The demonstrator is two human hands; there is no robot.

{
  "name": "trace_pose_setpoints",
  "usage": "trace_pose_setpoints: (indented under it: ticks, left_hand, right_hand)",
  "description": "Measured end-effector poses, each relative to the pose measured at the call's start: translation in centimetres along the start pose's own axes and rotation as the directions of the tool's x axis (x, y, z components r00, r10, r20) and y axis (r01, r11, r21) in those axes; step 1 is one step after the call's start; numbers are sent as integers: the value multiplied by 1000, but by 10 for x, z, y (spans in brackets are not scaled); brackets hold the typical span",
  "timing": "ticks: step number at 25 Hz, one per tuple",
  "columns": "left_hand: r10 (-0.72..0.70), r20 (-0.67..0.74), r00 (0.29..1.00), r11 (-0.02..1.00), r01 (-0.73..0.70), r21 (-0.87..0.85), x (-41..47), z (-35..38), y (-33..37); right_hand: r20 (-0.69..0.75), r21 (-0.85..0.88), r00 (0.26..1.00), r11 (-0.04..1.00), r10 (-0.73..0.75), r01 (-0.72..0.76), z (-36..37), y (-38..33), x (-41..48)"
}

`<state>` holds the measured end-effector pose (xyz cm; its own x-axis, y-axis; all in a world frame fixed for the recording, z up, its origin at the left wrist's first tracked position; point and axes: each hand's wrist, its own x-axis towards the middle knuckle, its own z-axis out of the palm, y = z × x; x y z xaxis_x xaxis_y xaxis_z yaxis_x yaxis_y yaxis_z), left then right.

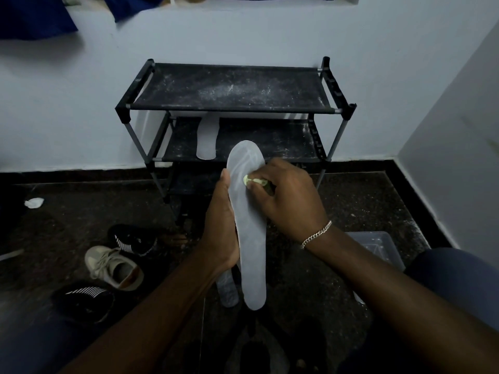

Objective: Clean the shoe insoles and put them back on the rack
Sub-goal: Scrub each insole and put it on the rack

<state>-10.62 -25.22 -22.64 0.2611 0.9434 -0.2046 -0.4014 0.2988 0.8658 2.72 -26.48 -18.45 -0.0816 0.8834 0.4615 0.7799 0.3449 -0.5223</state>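
My left hand (pixel 221 225) grips a long pale grey insole (pixel 252 255) from its left edge, toe end pointing up toward the rack. My right hand (pixel 286 201) holds a small light-green scrubbing tool (pixel 252 181), maybe a brush, pressed against the insole's upper part. Wet streaks show on the toe area. A second pale insole (pixel 207 139) lies on the middle shelf of the black shoe rack (pixel 232 89), which stands against the wall directly ahead.
A beige sneaker (pixel 114 267) and two black striped shoes (pixel 133 240) (pixel 86 299) lie on the dark floor at left. A clear plastic bottle (pixel 228 292) lies below the insole. A translucent tub (pixel 378 247) sits at right, a crumpled white scrap (pixel 34 203) at far left.
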Motion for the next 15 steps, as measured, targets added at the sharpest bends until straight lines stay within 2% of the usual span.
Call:
trace_pose_setpoints:
  ticks: [2, 5, 6, 7, 9, 11, 13, 15]
  left_hand:
    - [15, -32, 999, 996, -12, 83, 2, -2, 2]
    - [-58, 9, 998, 992, 59, -112, 7, 1, 7]
    - [-29, 8, 1000, 986, 30, -164, 7, 2, 6]
    - [9, -13, 1000, 989, -11, -146, 7, 9, 5]
    - [145, -136, 980, 989, -147, -6, 8, 23, -1]
    - [248, -170, 954, 968, -238, 75, 4, 22, -4]
    - [202, -191, 961, 977, -184, 111, 6, 19, 1]
    - [82, -106, 991, 993, -72, 93, 2, 20, 1]
  right_hand:
    - [45, 2, 999, 1000, -15, 14, 0, -1, -5]
    - [-39, -7, 998, 999, 39, -39, -3, 6, 1]
    - [-59, 6, 997, 999, 46, -46, -4, 6, 3]
    - [-59, 21, 998, 999, 38, -37, -3, 4, 4]
    - [-8, 42, 1000, 999, -20, 20, 1, -3, 0]
    - [58, 52, 997, 997, -57, 54, 3, -6, -4]
    - [56, 50, 998, 998, -26, 24, 1, 0, -3]
    - [8, 61, 1000, 998, 6, -6, -1, 4, 1]
